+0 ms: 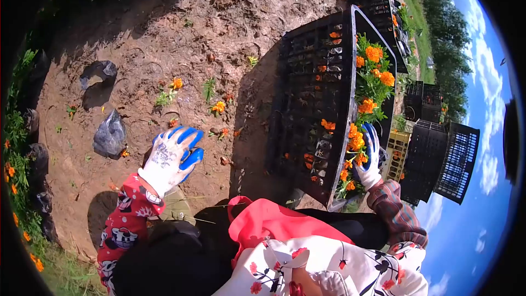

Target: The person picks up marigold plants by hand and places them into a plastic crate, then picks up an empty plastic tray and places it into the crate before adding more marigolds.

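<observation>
The orange flowers (373,53) sit in a big black crate (296,79) on the mud (213,38), and the gloved right hand (370,153) is in among them at the crate's edge, with blooms right beside its fingers, but I can't tell if it is gripping anything. The gloved left hand (172,156) is over the mud, well apart from the crate, with its fingers spread out and its back showing. Near that hand, a crumpled black bag (109,134) and some loose flowers (218,107) lie on the mud.
</observation>
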Motion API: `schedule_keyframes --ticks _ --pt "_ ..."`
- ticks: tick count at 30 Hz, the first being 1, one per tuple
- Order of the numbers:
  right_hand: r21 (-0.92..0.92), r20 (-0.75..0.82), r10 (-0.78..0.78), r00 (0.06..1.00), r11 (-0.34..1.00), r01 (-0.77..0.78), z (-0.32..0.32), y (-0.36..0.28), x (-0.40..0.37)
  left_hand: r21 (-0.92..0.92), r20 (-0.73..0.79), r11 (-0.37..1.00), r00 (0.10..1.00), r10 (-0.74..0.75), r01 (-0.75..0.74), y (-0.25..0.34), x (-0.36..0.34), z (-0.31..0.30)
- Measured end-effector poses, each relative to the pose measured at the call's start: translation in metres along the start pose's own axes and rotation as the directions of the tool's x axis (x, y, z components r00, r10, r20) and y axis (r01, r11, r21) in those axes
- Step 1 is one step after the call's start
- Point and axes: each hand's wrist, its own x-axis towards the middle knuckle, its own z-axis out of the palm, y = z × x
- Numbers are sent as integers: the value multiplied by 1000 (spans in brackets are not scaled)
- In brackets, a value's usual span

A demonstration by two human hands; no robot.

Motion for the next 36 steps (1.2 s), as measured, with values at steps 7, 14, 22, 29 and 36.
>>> schedule_keyframes --ticks 7,14,22,29,36 --pt "-38 53 3 999 999 -1 8 7 -1 -10 190 993 975 117 -117 -35 8 1" --pt "-178 107 109 988 980 -89 17 22 -13 -156 224 978 959 171 -138 -24 19 -5" --pt "-239 168 170 971 963 -127 16 24 -11 -418 332 897 895 299 -145 2 12 39" --pt "-194 171 170 971 971 -136 17 28 -13 -791 439 587 828 348 172 35 76 88" --pt "-117 181 121 976 988 -101 15 28 -17 -775 632 326 671 387 542 50 137 123"
